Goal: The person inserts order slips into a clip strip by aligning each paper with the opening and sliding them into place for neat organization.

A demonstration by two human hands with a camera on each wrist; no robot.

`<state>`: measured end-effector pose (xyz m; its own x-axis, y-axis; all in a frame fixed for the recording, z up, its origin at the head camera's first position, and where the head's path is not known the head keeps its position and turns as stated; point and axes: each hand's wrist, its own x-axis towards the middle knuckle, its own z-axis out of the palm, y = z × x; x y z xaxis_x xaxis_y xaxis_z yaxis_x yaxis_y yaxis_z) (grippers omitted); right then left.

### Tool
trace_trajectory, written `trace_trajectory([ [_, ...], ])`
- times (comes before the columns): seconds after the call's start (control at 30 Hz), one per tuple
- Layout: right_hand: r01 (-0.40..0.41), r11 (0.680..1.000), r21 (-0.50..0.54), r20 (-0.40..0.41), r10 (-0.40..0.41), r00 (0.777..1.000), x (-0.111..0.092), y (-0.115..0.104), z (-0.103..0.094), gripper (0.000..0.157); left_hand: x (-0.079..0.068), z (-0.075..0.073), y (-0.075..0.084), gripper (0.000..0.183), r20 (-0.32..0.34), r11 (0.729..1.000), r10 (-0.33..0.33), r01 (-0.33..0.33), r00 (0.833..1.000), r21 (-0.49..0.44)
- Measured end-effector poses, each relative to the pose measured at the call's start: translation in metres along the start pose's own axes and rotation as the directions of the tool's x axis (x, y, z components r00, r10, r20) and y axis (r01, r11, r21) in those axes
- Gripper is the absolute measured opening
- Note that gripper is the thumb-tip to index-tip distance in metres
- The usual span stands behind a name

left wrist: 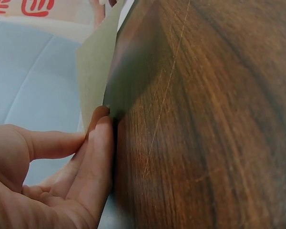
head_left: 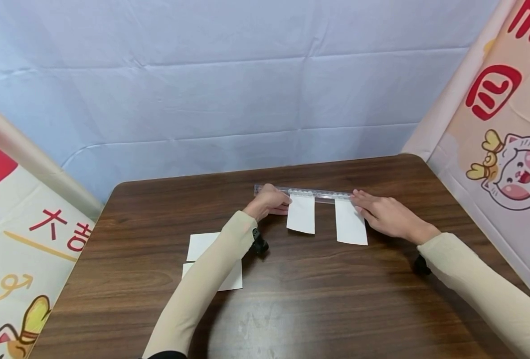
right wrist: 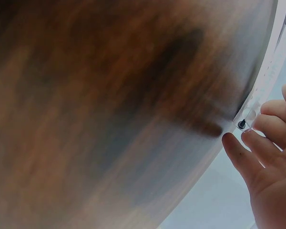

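Observation:
A clear plastic ruler lies across the far part of the table, overlapping the top ends of two white paper pieces. My left hand is at the left edge of the nearer-left paper piece. In the left wrist view, its thumb and fingers pinch that paper's corner, and the sheet stands tilted off the tabletop. With fairly straight fingers, my right hand touches the ruler's right end, beside the right paper piece. The ruler's end hole shows by those fingertips in the right wrist view.
Two more white papers, an upper one and a lower one, lie on the brown wooden table under my left forearm. A pale cloth hangs behind the table, with printed banners at the sides.

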<state>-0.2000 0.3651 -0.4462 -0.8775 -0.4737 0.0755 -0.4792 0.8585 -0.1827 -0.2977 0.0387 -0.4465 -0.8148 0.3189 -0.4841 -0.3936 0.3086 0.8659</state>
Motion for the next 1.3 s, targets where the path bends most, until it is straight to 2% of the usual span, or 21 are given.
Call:
trace_trajectory([
  [0.3, -0.019, 1.000, 0.007, 0.006, 0.019, 1.000, 0.001, -0.002, 0.000, 0.045, 0.003, 0.003, -0.001, 0.027, 0.011, 0.999, 0.031, -0.031, 0.999, 0.016],
  [0.8, -0.017, 1.000, 0.004, -0.003, 0.017, 1.000, 0.003, -0.001, 0.002, 0.045, 0.009, 0.008, 0.001, 0.022, 0.018, 0.999, 0.033, -0.033, 0.999, -0.002],
  [1.3, -0.014, 1.000, 0.007, 0.003, 0.014, 1.000, 0.002, -0.001, 0.000, 0.046, 0.005, 0.019, 0.004, 0.021, 0.034, 0.999, 0.039, -0.038, 0.999, -0.006],
])
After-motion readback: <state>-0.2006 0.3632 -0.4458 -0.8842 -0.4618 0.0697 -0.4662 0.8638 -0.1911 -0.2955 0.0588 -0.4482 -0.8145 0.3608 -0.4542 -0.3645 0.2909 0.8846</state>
